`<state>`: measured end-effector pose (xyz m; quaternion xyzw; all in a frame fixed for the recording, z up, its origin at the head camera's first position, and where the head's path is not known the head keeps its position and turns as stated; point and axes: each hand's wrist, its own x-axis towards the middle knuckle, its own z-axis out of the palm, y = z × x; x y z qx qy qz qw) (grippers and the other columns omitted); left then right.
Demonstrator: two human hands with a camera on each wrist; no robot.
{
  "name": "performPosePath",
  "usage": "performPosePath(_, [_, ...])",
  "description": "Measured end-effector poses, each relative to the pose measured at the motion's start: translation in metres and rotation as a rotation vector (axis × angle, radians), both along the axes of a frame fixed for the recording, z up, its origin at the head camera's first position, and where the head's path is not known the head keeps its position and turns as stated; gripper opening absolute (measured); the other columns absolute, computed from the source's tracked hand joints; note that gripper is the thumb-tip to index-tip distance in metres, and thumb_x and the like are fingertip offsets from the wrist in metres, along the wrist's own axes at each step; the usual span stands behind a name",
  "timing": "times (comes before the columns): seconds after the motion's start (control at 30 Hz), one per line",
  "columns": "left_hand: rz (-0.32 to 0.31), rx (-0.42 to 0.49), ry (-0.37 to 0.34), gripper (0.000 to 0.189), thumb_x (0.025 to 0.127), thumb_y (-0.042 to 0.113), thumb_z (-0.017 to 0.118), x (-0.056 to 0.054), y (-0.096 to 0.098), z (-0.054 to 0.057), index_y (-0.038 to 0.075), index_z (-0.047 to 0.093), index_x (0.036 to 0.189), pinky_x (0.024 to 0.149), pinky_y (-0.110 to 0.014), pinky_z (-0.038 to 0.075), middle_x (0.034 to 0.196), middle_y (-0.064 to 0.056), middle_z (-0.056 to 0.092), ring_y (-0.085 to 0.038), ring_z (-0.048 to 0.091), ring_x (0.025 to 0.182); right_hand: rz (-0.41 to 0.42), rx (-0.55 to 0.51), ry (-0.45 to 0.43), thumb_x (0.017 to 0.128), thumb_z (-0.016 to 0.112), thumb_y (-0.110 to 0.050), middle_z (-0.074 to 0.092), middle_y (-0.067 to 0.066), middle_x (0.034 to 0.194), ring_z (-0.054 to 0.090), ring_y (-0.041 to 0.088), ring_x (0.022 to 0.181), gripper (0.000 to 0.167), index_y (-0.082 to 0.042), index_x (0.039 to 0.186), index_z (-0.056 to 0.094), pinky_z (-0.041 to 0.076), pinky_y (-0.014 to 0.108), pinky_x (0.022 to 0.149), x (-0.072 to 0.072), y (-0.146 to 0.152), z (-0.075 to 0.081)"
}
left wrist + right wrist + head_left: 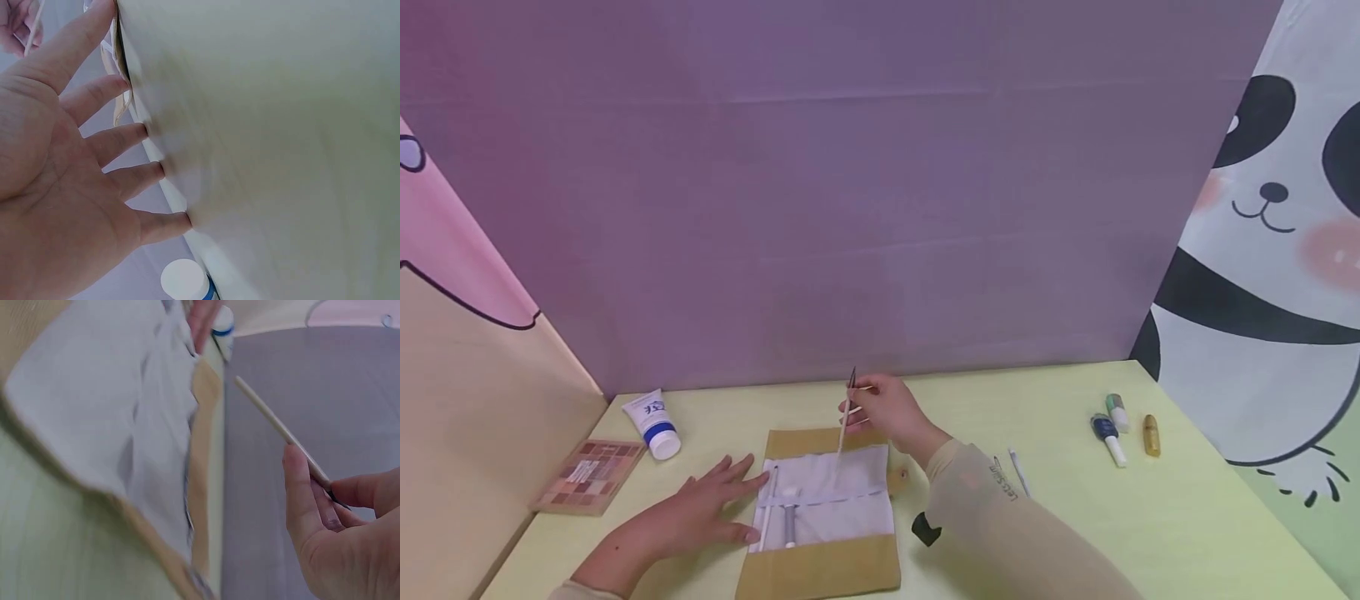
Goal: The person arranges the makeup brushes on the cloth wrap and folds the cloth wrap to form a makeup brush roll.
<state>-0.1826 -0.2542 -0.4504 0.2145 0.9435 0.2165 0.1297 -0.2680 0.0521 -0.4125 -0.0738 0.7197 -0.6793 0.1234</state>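
An open tan pouch [820, 571] with a white lining is laid out on the yellow table [1150, 533], and its middle is crossed by 1 pale band [842, 499]. At the band's left part, 2 items are lodged: a thin white rod [765, 525] and a grey-and-white tool [790, 527]. A slim dark-tipped stick [846, 417] is pinched between the thumb and fingers of the right hand [883, 408], its pale end pointed down over the lining; in the right wrist view it is seen clear of the pouch. Nothing is gripped by the left hand [700, 510], whose fingers are spread wide, with the thumb and index finger set at the pouch's left edge. To the left, a palette [587, 477] is filled with reddish-brown pans, near a capped white tube [653, 423]. At the right, 3 small bottles [1152, 435] are grouped.
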Motion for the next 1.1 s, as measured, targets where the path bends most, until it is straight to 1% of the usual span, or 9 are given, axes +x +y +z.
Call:
performPosePath(0.2, [0.002, 0.0, 0.005, 0.085, 0.087, 0.052, 0.083, 0.0, 0.002, 0.001, 0.014, 0.055, 0.157, 0.108, -0.095, 0.015, 0.172, -0.03, 0.032, -0.067, 0.019, 0.156, -0.007, 0.03, -0.057, 0.108, 0.057, -0.006, 0.077, 0.028, 0.111, 0.076, 0.018, 0.076, 0.028, 0.009, 0.13, 0.063, 0.069, 0.043, 0.079, 0.001, -0.024, -0.01])
performPosePath(0.3, [0.004, -0.003, 0.008, 0.085, 0.086, 0.052, 0.083, 0.0, 0.002, 0.001, 0.014, 0.055, 0.157, 0.109, -0.095, 0.015, 0.172, -0.03, 0.033, -0.067, 0.019, 0.156, -0.012, 0.021, -0.073, 0.108, 0.057, -0.005, 0.077, 0.029, 0.11, 0.075, 0.019, 0.075, 0.026, 0.009, 0.13, 0.063, 0.069, 0.043, 0.079, 0.004, -0.032, -0.014])
performPosePath(0.4, [0.002, -0.009, 0.016, 0.085, 0.086, 0.051, 0.083, 0.0, 0.002, 0.0, 0.013, 0.055, 0.157, 0.108, -0.095, 0.016, 0.171, -0.03, 0.033, -0.067, 0.02, 0.156, -0.015, 0.034, -0.069, 0.107, 0.058, -0.005, 0.077, 0.03, 0.11, 0.074, 0.02, 0.074, 0.025, 0.008, 0.128, 0.064, 0.069, 0.044, 0.078, 0.008, -0.039, -0.018])
performPosePath(0.53, [0.0, -0.016, 0.026, 0.084, 0.086, 0.051, 0.083, 0.0, 0.001, -0.001, 0.014, 0.056, 0.156, 0.107, -0.095, 0.017, 0.171, -0.03, 0.034, -0.067, 0.021, 0.156, -0.032, 0.08, -0.072, 0.107, 0.06, -0.008, 0.076, 0.024, 0.105, 0.075, 0.022, 0.073, 0.024, 0.005, 0.126, 0.065, 0.069, 0.043, 0.075, 0.012, -0.044, -0.022])
performPosePath(0.63, [0.003, -0.013, 0.018, 0.084, 0.086, 0.051, 0.083, 0.0, 0.001, -0.002, 0.014, 0.055, 0.157, 0.107, -0.096, 0.016, 0.171, -0.03, 0.034, -0.067, 0.02, 0.156, -0.049, 0.088, -0.081, 0.107, 0.061, -0.009, 0.076, 0.021, 0.102, 0.076, 0.023, 0.075, 0.023, 0.004, 0.126, 0.066, 0.069, 0.042, 0.073, 0.015, -0.045, -0.025])
performPosePath(0.77, [0.001, -0.018, 0.02, 0.084, 0.086, 0.05, 0.084, 0.0, 0.001, -0.002, 0.014, 0.055, 0.157, 0.107, -0.096, 0.016, 0.171, -0.03, 0.034, -0.067, 0.02, 0.156, -0.088, 0.043, -0.059, 0.107, 0.06, -0.007, 0.074, 0.022, 0.102, 0.078, 0.027, 0.08, 0.023, 0.006, 0.126, 0.064, 0.069, 0.043, 0.073, 0.014, -0.046, -0.025])
performPosePath(0.83, [0.001, -0.02, 0.025, 0.084, 0.086, 0.05, 0.084, -0.001, 0.001, -0.002, 0.014, 0.055, 0.157, 0.107, -0.096, 0.016, 0.171, -0.03, 0.034, -0.067, 0.02, 0.156, -0.092, 0.039, -0.055, 0.107, 0.059, -0.006, 0.075, 0.025, 0.103, 0.078, 0.026, 0.078, 0.023, 0.006, 0.126, 0.063, 0.069, 0.043, 0.074, 0.012, -0.046, -0.026])
performPosePath(0.93, [0.004, -0.023, 0.026, 0.084, 0.086, 0.05, 0.084, -0.001, 0.001, -0.003, 0.013, 0.056, 0.156, 0.107, -0.096, 0.016, 0.171, -0.03, 0.034, -0.067, 0.02, 0.156, -0.066, 0.079, -0.082, 0.107, 0.059, -0.007, 0.077, 0.026, 0.102, 0.076, 0.024, 0.073, 0.02, 0.006, 0.122, 0.065, 0.069, 0.042, 0.072, 0.012, -0.046, -0.028])
performPosePath(1.1, [0.011, -0.023, 0.007, 0.084, 0.086, 0.049, 0.084, -0.002, 0.001, -0.003, 0.012, 0.056, 0.156, 0.108, -0.096, 0.014, 0.171, -0.031, 0.033, -0.067, 0.019, 0.156, 0.02, 0.191, -0.124, 0.106, 0.062, -0.007, 0.075, 0.018, 0.095, 0.075, 0.023, 0.07, 0.015, 0.004, 0.116, 0.067, 0.068, 0.038, 0.066, 0.018, -0.049, -0.034])
